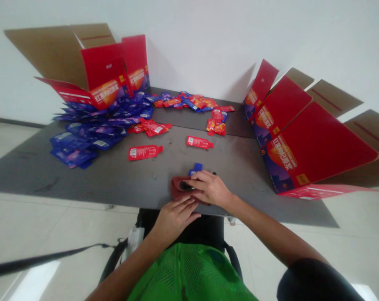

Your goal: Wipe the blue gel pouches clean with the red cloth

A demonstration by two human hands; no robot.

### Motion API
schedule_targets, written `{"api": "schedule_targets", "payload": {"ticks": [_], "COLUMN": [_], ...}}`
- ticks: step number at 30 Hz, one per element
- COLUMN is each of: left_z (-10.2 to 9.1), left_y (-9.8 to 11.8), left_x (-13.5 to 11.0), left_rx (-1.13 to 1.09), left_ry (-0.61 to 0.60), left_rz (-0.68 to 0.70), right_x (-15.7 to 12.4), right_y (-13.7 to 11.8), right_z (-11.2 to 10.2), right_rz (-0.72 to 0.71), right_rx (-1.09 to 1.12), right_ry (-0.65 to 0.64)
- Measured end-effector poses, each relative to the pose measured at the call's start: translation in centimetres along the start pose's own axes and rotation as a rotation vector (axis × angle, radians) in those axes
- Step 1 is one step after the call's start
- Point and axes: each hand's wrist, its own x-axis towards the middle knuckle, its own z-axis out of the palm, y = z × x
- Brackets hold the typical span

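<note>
At the near edge of the table lies a reddish-brown cloth (pixel 176 188), folded or pouch-like. My right hand (pixel 211 188) is over it, fingers closed around a small black object (pixel 185 185) with a shiny part; its kind is unclear. My left hand (pixel 178 215) lies at the cloth's near edge, fingers stretched out and fingertips touching it. Just beyond the cloth is a small blue packet (pixel 195 169), partly covered by my right hand. Farther off, two red sachets lie flat, a left red sachet (pixel 144 152) and a right red sachet (pixel 199 142).
A large pile of blue packets (pixel 104 121) spreads over the table's left side, before an open red carton (pixel 104 71). More red and blue sachets (pixel 189 101) line the back. Several open red cartons (pixel 289 138) stand at the right. A white wall (pixel 202 50) borders the table.
</note>
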Motion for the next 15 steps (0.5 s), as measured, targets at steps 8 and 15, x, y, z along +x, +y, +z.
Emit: {"api": "schedule_targets", "payload": {"ticks": [8,15], "left_z": [0.0,0.1], "left_y": [-0.1,-0.1], "left_x": [0.1,-0.1], "left_rx": [-0.037,-0.049], "left_ry": [0.013,0.023], "left_rz": [0.008,-0.025], "right_x": [2.3,0.5], "right_y": [3.8,0.6], "right_z": [-1.8,0.4], "right_rz": [0.158,0.053], "right_rx": [-0.112,0.03], "right_ry": [0.085,-0.006]}}
